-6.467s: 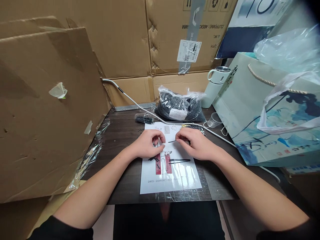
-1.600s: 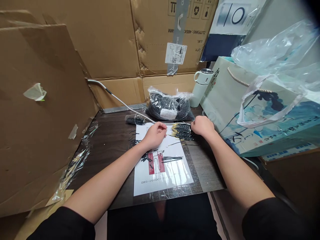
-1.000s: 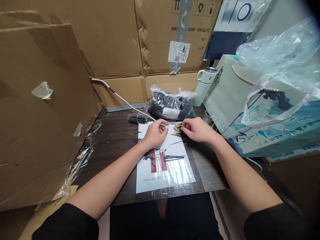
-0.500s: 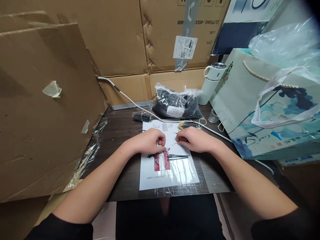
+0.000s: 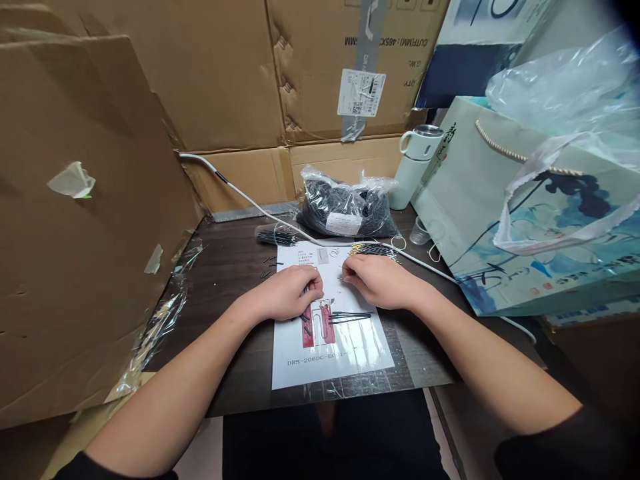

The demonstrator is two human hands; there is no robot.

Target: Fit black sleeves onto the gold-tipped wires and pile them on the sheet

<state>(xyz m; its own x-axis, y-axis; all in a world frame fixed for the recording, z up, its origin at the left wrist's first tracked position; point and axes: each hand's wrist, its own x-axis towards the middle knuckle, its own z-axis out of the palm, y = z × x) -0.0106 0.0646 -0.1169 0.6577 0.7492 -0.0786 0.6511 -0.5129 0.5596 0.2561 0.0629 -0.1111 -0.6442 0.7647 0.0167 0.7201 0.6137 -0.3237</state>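
Note:
My left hand [image 5: 293, 292] is closed in a pinch over the left part of a printed sheet [image 5: 295, 373]; what its fingertips hold is too small to make out. Just below it lie a red rectangular piece [image 5: 307, 340] and a few short black tube pieces [image 5: 306, 328]. Thin black strands [image 5: 353, 317] stretch rightward from the red piece. On the sheet's right side my right hand [image 5: 373, 279] is also pinched, a tiny thin thing at its fingertips that I cannot identify. Behind it sits a bundle of black strands with yellow ends [image 5: 373, 250].
At the back stand a clear bag of black parts [image 5: 345, 200] and a white bottle [image 5: 417, 163]. A white cable [image 5: 245, 190] crosses the table. Cardboard [image 5: 90, 233] walls the left side; a paper gift bag [image 5: 480, 220] stands right. Another black bundle [image 5: 277, 235] lies behind the sheet.
My left fingers have drawn together into a pinch and moved slightly down toward the red piece. My right hand has curled more, staying over the sheet. The camera view has shifted a little.

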